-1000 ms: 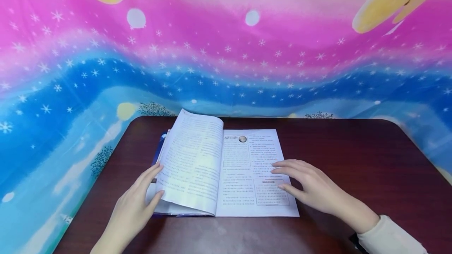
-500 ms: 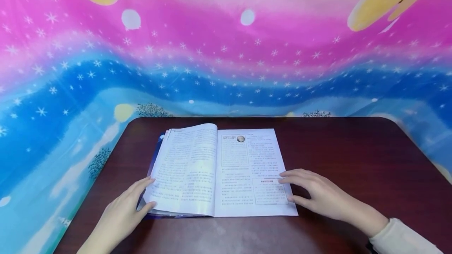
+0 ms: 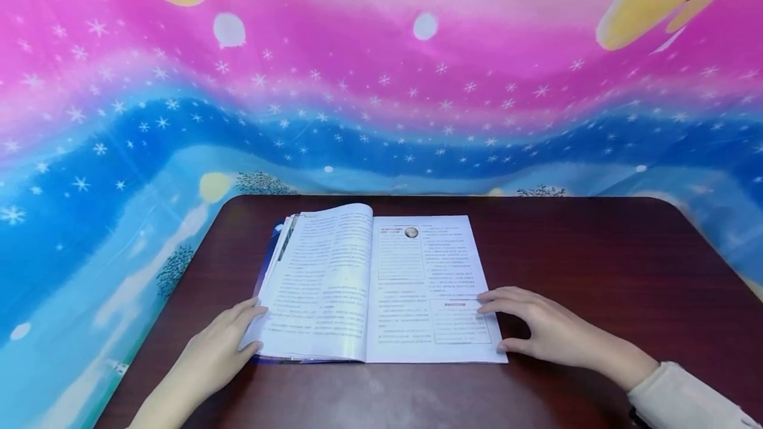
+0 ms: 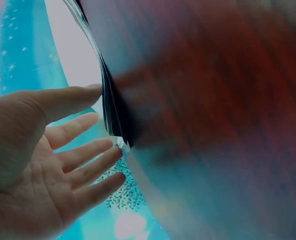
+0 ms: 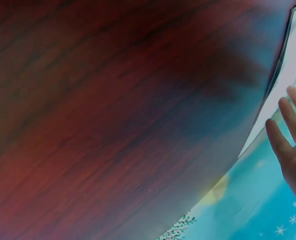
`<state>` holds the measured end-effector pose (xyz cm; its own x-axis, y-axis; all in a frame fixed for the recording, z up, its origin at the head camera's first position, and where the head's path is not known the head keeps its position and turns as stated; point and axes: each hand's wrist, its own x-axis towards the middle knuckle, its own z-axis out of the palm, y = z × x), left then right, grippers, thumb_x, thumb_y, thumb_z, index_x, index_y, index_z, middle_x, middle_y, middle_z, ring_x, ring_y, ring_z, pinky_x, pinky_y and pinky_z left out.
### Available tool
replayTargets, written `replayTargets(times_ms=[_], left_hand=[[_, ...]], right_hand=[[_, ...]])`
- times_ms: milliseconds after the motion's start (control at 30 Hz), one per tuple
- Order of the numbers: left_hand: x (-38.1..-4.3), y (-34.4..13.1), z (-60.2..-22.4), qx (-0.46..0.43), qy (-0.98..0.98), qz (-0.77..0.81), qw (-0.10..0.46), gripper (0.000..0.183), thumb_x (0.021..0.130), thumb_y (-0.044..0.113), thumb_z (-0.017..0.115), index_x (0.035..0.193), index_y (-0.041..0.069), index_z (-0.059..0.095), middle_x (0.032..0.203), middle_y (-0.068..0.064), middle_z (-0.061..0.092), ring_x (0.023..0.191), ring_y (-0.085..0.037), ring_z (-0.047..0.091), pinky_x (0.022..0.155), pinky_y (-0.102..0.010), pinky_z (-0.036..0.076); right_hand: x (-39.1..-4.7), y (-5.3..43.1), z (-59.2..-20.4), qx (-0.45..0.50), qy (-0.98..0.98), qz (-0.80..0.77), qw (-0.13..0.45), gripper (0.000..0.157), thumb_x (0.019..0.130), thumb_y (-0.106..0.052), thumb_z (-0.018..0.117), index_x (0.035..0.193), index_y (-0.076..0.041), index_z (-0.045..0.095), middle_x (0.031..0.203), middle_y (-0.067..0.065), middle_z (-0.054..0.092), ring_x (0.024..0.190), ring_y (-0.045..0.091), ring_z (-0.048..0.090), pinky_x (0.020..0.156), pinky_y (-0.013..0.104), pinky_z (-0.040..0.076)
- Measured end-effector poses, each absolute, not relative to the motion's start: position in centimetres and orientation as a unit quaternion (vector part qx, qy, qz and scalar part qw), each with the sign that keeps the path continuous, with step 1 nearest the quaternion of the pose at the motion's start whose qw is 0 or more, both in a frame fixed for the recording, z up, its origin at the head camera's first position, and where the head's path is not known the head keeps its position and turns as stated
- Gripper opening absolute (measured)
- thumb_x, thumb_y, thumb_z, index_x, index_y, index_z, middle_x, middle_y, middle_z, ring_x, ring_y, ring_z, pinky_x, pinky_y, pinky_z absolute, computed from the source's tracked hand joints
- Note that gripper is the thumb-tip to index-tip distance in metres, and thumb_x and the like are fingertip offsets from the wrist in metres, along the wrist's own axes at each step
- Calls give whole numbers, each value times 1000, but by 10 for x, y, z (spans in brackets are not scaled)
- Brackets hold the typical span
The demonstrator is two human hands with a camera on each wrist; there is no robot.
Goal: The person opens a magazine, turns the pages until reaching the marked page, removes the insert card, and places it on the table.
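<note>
A magazine with printed text lies spread on the table, its left pages bulging near the spine. A blue cover edge peeks out under the left pages. My left hand is at the lower left edge, thumb and fingertips right at the page margin. In the left wrist view, the left hand has spread fingers, the thumb tip at the page edges. My right hand lies at the lower right edge, fingertips over the right page's margin. Its loosely extended fingers show in the right wrist view.
The dark reddish-brown wooden table has rounded far corners. Behind it hangs a pink and blue cloth with snowflakes, reaching down past the table's left and right sides.
The raised left page has come down and settled onto the left side. My left hand has moved down along the left edge; my right hand has drawn outward and slightly nearer.
</note>
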<state>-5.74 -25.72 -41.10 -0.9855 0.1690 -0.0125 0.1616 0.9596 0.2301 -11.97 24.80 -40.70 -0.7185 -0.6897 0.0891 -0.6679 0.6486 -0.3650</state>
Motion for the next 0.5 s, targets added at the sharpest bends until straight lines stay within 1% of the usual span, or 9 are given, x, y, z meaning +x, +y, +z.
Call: replayTargets(times_ms=[100,200,300,367,500], left_hand=[[-60,-259,-410,120,986,116,-1,54,78,13,84,127,4,64,140,-19,53,127,-39,50,92,-58,48],[-65,-263,-409,170,977,128,-6,52,77,11,85,125,10,67,140,-16,55,129,-38,50,97,-56,46],[-68,-267,-408,201,970,140,8,50,77,12,85,124,15,68,141,-14,55,130,-37,49,99,-56,44],[-71,-269,-407,202,969,144,23,50,78,15,85,125,16,68,141,-12,55,131,-37,49,100,-57,43],[-73,-271,-406,188,970,149,50,49,79,19,84,125,16,68,141,-11,56,130,-36,49,100,-57,43]], right_hand=[[-122,249,-408,-369,910,-182,45,53,76,-26,86,126,-25,66,141,-4,54,129,23,50,97,48,48],[-124,249,-409,-368,912,-175,47,56,75,-27,87,127,-25,66,145,-2,51,132,26,48,99,47,46],[-125,249,-411,-366,914,-169,50,59,74,-28,88,128,-25,65,148,0,49,134,28,45,100,47,45],[-126,248,-411,-364,914,-168,61,60,74,-29,88,129,-24,65,150,1,47,136,29,44,101,48,44],[-127,247,-411,-351,917,-166,88,61,75,-32,86,131,-24,64,152,0,44,138,29,42,102,52,42]])
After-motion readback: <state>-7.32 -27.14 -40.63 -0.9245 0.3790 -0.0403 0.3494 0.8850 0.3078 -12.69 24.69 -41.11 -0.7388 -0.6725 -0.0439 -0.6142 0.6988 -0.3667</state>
